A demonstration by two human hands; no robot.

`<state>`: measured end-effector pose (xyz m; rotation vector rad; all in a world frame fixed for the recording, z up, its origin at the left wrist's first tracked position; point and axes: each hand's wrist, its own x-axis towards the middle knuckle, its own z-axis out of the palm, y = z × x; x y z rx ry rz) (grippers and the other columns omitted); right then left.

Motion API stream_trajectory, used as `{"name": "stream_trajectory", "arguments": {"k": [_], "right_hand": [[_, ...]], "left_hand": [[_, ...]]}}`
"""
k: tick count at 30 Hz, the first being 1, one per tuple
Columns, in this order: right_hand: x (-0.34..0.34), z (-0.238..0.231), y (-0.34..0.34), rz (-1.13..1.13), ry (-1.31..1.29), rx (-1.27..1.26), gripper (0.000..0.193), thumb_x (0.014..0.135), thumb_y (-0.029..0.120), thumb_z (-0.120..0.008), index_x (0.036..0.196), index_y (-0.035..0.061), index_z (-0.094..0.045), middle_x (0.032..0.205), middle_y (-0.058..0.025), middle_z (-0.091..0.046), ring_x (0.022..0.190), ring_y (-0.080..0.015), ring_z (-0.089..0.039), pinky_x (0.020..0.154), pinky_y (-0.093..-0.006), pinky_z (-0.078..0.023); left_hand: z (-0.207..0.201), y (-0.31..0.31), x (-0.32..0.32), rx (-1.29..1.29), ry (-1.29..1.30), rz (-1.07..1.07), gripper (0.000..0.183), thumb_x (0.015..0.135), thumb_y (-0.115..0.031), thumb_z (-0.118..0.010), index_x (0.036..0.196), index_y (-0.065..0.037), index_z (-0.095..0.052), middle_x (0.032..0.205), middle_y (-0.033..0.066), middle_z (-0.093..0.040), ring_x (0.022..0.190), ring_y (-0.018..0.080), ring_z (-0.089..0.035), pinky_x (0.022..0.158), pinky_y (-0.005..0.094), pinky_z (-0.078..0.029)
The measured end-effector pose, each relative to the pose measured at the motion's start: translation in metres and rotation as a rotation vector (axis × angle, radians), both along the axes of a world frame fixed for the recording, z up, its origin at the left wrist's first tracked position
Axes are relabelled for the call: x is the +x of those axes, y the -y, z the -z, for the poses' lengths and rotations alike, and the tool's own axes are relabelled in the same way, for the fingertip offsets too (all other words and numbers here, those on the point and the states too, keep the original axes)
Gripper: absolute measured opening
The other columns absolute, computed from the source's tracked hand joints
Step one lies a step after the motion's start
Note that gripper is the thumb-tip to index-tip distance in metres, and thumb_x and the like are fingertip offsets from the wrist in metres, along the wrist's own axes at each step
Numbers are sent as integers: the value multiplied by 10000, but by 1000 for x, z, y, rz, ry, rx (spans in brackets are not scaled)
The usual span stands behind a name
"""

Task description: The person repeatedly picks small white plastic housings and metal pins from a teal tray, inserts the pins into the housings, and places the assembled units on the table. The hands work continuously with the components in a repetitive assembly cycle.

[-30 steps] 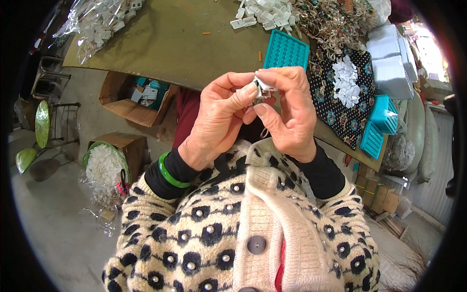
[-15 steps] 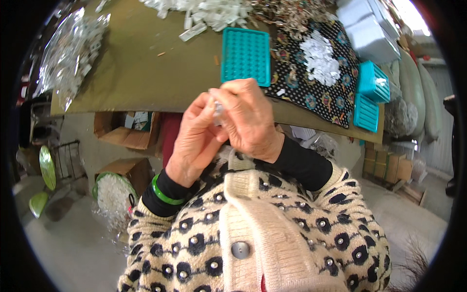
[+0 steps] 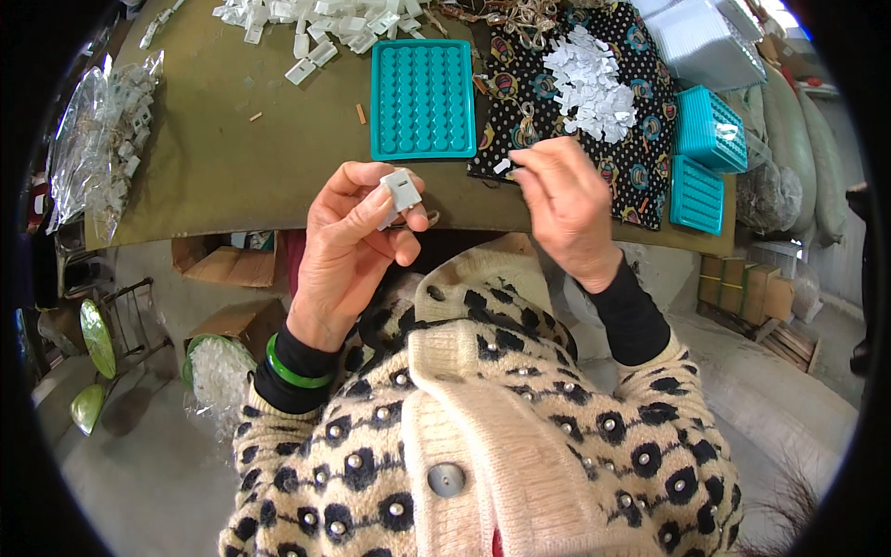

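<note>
My left hand (image 3: 348, 232) pinches a small white plastic housing (image 3: 403, 190) with a dark slot in its face, between thumb and fingers above the table's front edge. A thin pale loop shows by those fingertips, too small to name. My right hand (image 3: 568, 209) reaches over the near edge of the black patterned cloth (image 3: 640, 167). Its thumb and forefinger are slightly apart, right beside a small white piece (image 3: 502, 167) lying on the cloth. A heap of similar flat white pieces (image 3: 594, 88) lies farther back. The teal tray (image 3: 423, 148) with round hollows stands just beyond my left hand.
White plastic parts (image 3: 325, 23) are heaped at the table's far side. A clear bag of parts (image 3: 111, 148) lies at left. Stacked teal trays (image 3: 705, 130) and white trays (image 3: 696, 56) stand at right. Cardboard boxes (image 3: 232, 260) sit below the table edge.
My hands were together around a small piece; now they are apart. The left keeps the white housing, turned face up, while the right has moved right to the cloth. The view has shifted slightly.
</note>
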<state>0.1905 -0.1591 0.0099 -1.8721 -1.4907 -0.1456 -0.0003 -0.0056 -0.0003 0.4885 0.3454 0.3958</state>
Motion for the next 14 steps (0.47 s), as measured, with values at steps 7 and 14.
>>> {"name": "stream_trajectory", "arguments": {"k": [7, 14], "right_hand": [[-1, 9, -11, -22, 164, -108, 102, 787, -13, -650, 859, 18, -586, 840, -81, -520, 796, -259, -563, 690, -363, -478], [-3, 14, -14, -39, 100, -65, 90, 827, 1, -615, 897, 22, -561, 923, -103, -562, 849, -287, -579, 714, -369, -485]], "left_hand": [[-3, 1, 6, 28, -6, 6, 160, 954, -81, -619, 1097, -19, -584, 1052, 175, -661, 814, 217, -691, 615, 293, -576], [2, -2, -1, 20, 3, 56, 181, 964, -76, -597, 1136, -18, -597, 1068, 166, -669, 843, 248, -704, 681, 327, -599]]}}
